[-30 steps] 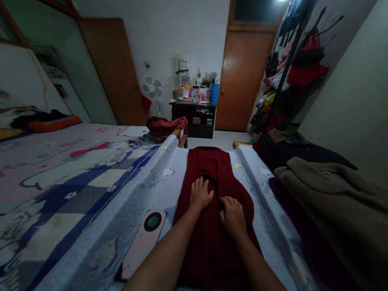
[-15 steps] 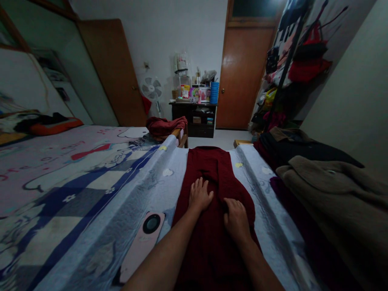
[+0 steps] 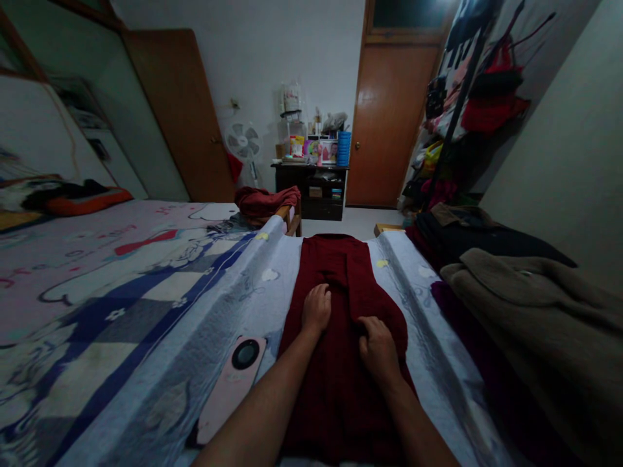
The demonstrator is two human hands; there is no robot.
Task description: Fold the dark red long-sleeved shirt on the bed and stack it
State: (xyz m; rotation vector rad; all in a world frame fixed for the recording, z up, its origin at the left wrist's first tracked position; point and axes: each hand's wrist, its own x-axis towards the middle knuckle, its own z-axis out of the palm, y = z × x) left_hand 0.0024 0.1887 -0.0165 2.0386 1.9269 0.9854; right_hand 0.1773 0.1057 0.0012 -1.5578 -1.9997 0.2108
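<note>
A dark red shirt [image 3: 335, 402] lies lengthwise on the bed in front of me, its collar end away from me. A long folded strip, which looks like a sleeve, runs down its middle. My left hand [image 3: 316, 308] is on the left half of the shirt, its fingers bent down and drawn together on the cloth. My right hand [image 3: 378, 347] pinches the cloth at the lower end of the strip, with its thumb partly hidden. Left of my left forearm lies a pink phone [image 3: 228, 389], its round camera facing up.
The shirt rests on a pale blue patterned bed cover [image 3: 195, 350]. Folded clothes, including a brown-grey coat [image 3: 530, 311], are piled on the right. A red-brown cloth [image 3: 267, 201] lies at the bed's far edge. Beyond stand a fan [image 3: 243, 141] and a dark cabinet [image 3: 311, 191].
My left hand's spread fingers have drawn together and bent on the cloth. My right hand stays almost in place at the folded strip, whose edge has shifted slightly left.
</note>
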